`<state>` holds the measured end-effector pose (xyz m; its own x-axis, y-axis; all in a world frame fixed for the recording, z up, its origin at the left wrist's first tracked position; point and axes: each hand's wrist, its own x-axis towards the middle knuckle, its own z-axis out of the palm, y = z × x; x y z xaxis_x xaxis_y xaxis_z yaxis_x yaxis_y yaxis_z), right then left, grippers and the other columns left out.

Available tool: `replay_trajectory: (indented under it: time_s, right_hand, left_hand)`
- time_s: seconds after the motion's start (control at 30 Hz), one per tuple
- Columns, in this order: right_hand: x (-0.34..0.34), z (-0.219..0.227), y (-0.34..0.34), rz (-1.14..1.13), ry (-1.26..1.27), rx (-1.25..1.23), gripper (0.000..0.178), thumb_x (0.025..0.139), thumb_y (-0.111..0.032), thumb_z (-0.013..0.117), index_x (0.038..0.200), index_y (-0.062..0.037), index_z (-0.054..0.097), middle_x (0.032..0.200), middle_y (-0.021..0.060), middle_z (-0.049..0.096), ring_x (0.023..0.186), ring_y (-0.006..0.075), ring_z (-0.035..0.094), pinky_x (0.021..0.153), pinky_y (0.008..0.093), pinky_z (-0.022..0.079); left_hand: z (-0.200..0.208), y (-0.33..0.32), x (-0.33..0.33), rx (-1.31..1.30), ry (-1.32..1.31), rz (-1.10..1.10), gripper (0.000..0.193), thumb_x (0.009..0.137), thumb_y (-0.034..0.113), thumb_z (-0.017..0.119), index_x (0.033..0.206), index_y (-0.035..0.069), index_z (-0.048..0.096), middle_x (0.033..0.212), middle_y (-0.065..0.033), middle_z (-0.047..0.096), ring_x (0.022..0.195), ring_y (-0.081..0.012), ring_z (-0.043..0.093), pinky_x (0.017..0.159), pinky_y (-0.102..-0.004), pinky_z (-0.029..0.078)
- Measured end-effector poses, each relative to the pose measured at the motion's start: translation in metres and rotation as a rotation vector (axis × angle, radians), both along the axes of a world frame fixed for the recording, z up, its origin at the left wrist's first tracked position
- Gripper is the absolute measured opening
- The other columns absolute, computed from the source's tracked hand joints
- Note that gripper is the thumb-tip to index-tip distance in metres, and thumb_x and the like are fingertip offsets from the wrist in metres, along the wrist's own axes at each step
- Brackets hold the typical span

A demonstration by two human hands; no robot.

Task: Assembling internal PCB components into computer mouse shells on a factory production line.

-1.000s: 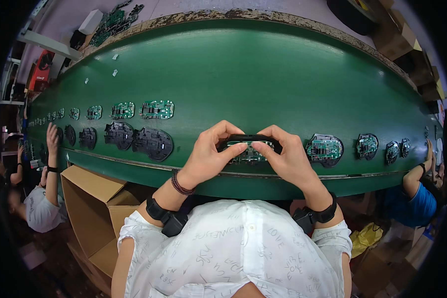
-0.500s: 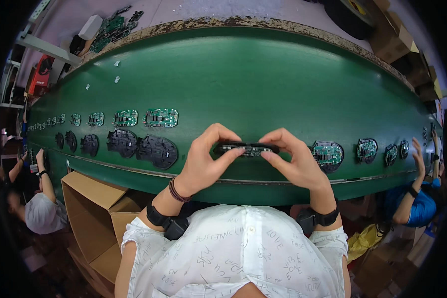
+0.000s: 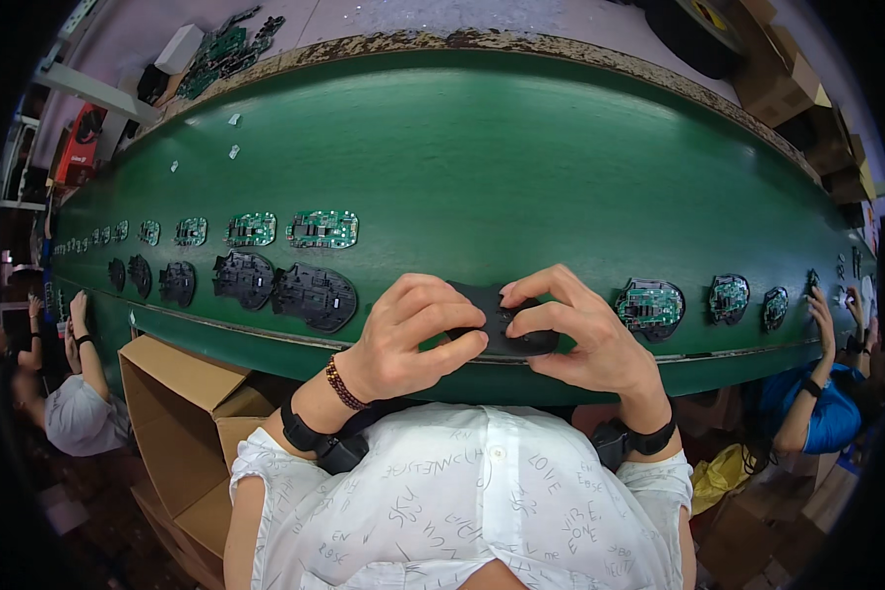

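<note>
My left hand (image 3: pixel 413 329) and my right hand (image 3: pixel 590 339) hold a black mouse shell (image 3: pixel 506 339) between them, above the near edge of the green work surface. Its smooth dark outer face shows now; the inside is hidden. Fingers of both hands curl over its sides and press on its top. To the left lie black mouse shells without boards (image 3: pixel 315 298), with a row of green circuit boards (image 3: pixel 323 229) behind them. On the right, nearest to my right hand, a mouse shell with a circuit board in it (image 3: pixel 649 308) lies on the surface.
A long green belt-like surface (image 3: pixel 462 147) runs across. An open cardboard box (image 3: pixel 182 433) stands below its edge at left. People work at far left and far right (image 3: pixel 826 408). Loose boards (image 3: pixel 226 59) lie on the back ledge. More boxed shells (image 3: pixel 729 299) lie farther right.
The mouse shell has tilted from edge-on, with its board showing, to its dark outer face. Both hands have come slightly nearer to me and shifted their fingers on it.
</note>
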<state>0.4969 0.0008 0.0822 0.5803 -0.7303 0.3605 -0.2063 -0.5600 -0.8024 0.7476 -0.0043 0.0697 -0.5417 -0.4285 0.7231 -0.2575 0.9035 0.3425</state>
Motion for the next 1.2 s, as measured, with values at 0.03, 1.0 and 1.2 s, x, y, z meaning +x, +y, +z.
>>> replay_trajectory:
  time_s: [0.03, 1.0, 1.2]
  right_hand:
    - [0.001, 0.001, 0.0, 0.018, 0.003, 0.018, 0.045, 0.066, 0.007, 0.074, 0.107, -0.0091, 0.069, 0.116, 0.0081, 0.065, 0.107, 0.0286, 0.062, 0.087, 0.0391, 0.052]
    - [0.003, -0.035, -0.02, -0.557, -0.021, -0.067, 0.012, 0.089, 0.0, 0.069, 0.101, -0.0017, 0.071, 0.093, 0.0121, 0.068, 0.084, 0.0305, 0.061, 0.073, 0.0385, 0.05]
    - [0.003, -0.036, -0.021, -0.536, 0.027, -0.015, 0.013, 0.088, 0.0, 0.071, 0.101, -0.0025, 0.071, 0.093, 0.0105, 0.07, 0.083, 0.0293, 0.063, 0.072, 0.0383, 0.051]
  left_hand:
    - [-0.001, 0.0, 0.0, -0.002, 0.007, 0.002, 0.027, 0.071, -0.003, 0.078, 0.095, 0.007, 0.068, 0.101, -0.0066, 0.069, 0.091, -0.024, 0.064, 0.078, -0.0401, 0.056]
    - [-0.019, -0.36, -0.084, -0.057, -0.335, 0.899, 0.044, 0.097, 0.046, 0.062, 0.126, 0.014, 0.066, 0.121, -0.0163, 0.06, 0.114, -0.0332, 0.058, 0.089, -0.051, 0.051]
    - [-0.033, -0.375, -0.11, -0.159, -0.451, 0.91, 0.039, 0.1, 0.045, 0.058, 0.113, 0.009, 0.064, 0.11, -0.0133, 0.061, 0.105, -0.0307, 0.063, 0.075, -0.0476, 0.055]
